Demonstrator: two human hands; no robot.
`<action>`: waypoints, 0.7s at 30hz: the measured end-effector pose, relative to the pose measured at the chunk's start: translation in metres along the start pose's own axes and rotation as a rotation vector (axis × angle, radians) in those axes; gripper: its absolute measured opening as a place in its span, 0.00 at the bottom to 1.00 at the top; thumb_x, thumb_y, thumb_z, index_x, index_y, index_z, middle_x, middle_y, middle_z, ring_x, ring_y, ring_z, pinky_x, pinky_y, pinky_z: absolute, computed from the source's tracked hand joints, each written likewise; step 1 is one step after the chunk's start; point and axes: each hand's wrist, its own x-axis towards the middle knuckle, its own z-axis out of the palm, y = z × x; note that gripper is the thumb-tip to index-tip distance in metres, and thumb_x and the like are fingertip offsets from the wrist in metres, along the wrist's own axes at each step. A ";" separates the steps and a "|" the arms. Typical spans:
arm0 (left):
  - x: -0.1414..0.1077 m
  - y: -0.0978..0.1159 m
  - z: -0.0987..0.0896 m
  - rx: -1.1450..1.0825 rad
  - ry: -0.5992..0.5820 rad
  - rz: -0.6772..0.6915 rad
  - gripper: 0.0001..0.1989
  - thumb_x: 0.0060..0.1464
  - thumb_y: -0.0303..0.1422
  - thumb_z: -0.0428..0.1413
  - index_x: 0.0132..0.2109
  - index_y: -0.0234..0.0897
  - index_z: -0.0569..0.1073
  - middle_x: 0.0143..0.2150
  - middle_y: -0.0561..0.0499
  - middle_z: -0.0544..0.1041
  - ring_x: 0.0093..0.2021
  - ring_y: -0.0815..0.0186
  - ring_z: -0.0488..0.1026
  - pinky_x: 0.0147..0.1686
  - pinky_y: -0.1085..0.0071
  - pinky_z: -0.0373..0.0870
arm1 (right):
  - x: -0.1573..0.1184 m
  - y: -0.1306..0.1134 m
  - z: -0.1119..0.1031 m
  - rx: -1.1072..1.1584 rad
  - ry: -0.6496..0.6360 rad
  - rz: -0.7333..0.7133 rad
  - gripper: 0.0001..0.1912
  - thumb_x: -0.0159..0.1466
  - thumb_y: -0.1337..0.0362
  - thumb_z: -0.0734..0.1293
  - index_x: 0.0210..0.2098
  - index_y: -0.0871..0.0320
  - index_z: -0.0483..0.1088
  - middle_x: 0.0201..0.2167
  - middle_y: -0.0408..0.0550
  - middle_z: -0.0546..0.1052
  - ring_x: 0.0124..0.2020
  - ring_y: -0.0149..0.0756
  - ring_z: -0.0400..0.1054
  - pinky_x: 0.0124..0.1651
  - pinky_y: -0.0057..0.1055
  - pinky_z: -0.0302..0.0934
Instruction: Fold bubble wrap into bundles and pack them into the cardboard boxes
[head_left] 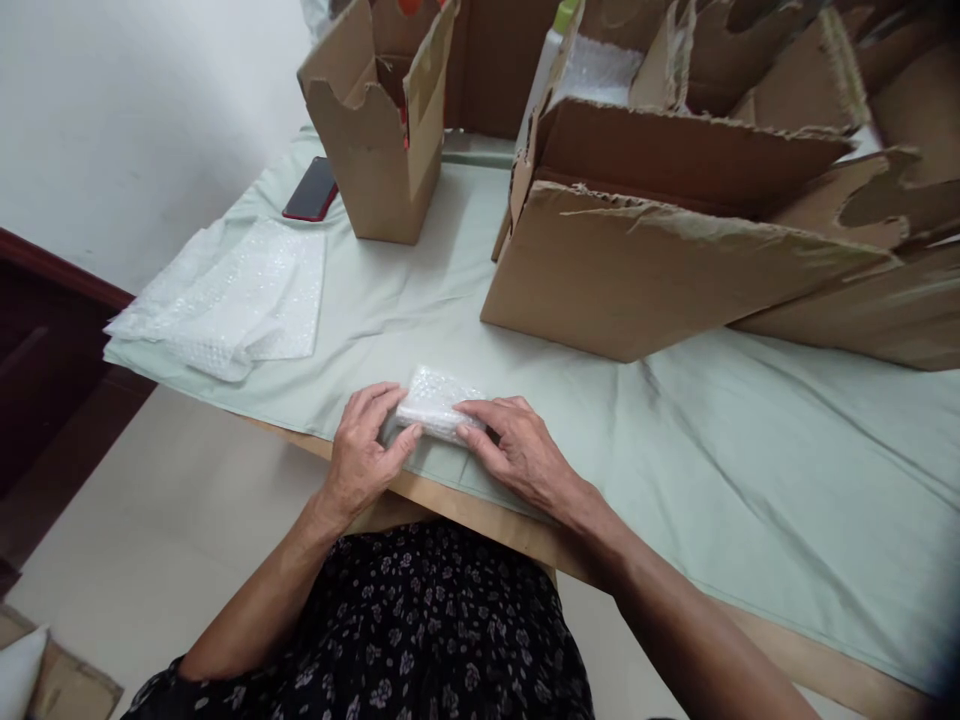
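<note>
A small bundle of bubble wrap [437,397] lies on the pale green cloth near the table's front edge, between my two hands. What is inside the wrap, if anything, is hidden. My left hand [365,440] grips the bundle's left end, its thumb at the near edge and its fingers along the far side. On the right end, my right hand [521,445] has its thumb at the near edge and its fingers on top. Loose bubble wrap sheets [247,290] are spread on the cloth to the left.
A phone [311,190] lies at the back left beside a narrow, tall cardboard box [394,170]. Larger open cardboard boxes [637,260] fill the back right, some holding bubble-wrapped things. The green cloth [720,470] covers the table, whose wooden front edge [480,515] runs close to my body.
</note>
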 end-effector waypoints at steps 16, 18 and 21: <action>-0.007 0.028 0.024 -0.879 0.061 -0.683 0.36 0.63 0.42 0.62 0.72 0.36 0.59 0.69 0.31 0.71 0.69 0.48 0.71 0.66 0.52 0.73 | 0.000 0.010 0.003 0.160 0.148 0.145 0.08 0.70 0.61 0.66 0.40 0.53 0.77 0.36 0.47 0.84 0.37 0.39 0.75 0.51 0.42 0.65; 0.000 0.030 0.026 -0.962 0.102 -0.740 0.36 0.61 0.40 0.63 0.71 0.33 0.61 0.68 0.30 0.72 0.67 0.47 0.73 0.65 0.52 0.75 | -0.002 0.007 0.002 0.244 0.153 0.157 0.07 0.69 0.61 0.65 0.39 0.54 0.76 0.35 0.46 0.83 0.36 0.38 0.74 0.49 0.40 0.66; 0.007 0.033 0.026 -1.069 0.129 -0.812 0.32 0.55 0.38 0.66 0.64 0.33 0.70 0.61 0.34 0.78 0.61 0.50 0.78 0.60 0.53 0.77 | -0.003 0.006 0.000 0.461 0.128 0.171 0.09 0.69 0.59 0.65 0.38 0.55 0.75 0.34 0.46 0.82 0.35 0.35 0.73 0.44 0.35 0.66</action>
